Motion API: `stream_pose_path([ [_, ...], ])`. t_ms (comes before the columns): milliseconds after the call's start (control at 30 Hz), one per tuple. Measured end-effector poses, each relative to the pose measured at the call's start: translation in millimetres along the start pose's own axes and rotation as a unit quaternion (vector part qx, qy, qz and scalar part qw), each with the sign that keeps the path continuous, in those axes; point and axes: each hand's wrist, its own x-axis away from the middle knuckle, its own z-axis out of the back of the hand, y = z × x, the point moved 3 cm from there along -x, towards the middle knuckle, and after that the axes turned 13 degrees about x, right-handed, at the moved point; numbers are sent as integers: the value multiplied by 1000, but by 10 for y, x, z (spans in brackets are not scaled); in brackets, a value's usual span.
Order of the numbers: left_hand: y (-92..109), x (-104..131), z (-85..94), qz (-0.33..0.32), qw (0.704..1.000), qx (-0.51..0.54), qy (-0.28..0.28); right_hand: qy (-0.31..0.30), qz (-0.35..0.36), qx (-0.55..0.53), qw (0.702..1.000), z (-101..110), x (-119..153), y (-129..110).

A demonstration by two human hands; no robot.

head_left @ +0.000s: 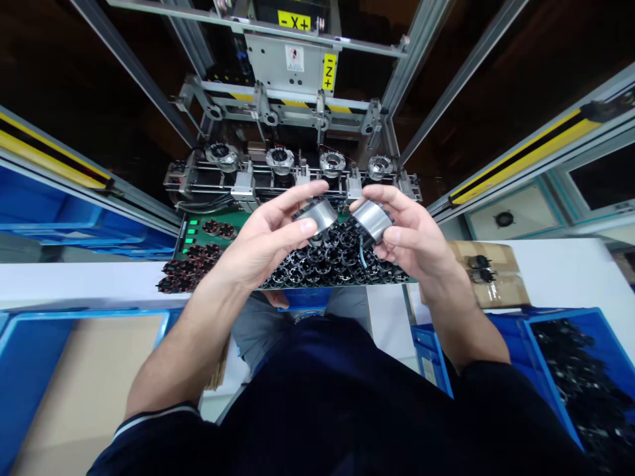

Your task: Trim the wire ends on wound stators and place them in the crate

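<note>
Near the middle, the left hand (268,237) is pinching the first metal ring (325,215) between thumb and fingers, its wide band slanting from eight to two o'clock. Just beside it, toward three, the right hand (421,233) is gripping the second metal ring (372,218), its band slanting from ten to four, one black end facing seven. A pale blue wire (362,256) is hanging below that ring. Fingers are partly covering both rings, and their insides are staying unreadable. The blue bin (534,370) at four is running out of frame.
</note>
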Motion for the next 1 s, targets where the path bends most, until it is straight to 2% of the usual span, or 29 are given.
stream_pose_path([
  [133, 5, 27, -102, 42, 999, 22, -6, -10, 5, -18, 1000, -69, 49, 19],
  [267, -43, -61, -134, 45, 997, 57, -8, 22, 1, 29, 999, -77, 46, -2],
  [400, -122, -189, -90, 26, 999, 22, 1, 46, -3, 61, 997, -25, -7, 29],
  [533, -214, -394, 38, 16, 1000, -22, 10, 46, -6, 95, 994, 107, -140, 176],
  [600, -238, -548, 161, 9, 999, -42, 20, 67, -6, 135, 989, 244, -267, 247],
  [700, -216, -855, 439, -25, 993, -107, 42, 116, 9, 225, 967, 564, -556, 324],
  [767, -196, -1106, 679, -58, 979, -185, 55, 134, 31, 289, 947, 824, -805, 395],
  [833, -229, -1376, 949, -91, 952, -283, 67, 145, 52, 349, 924, 1086, -1069, 528],
  [933, -442, -1735, 1382, -113, 911, -386, 87, 161, 61, 415, 893, 1398, -1418, 858],
  [1000, -644, -1895, 1646, -103, 903, -407, 94, 154, 23, 443, 883, 1518, -1582, 1121],
])
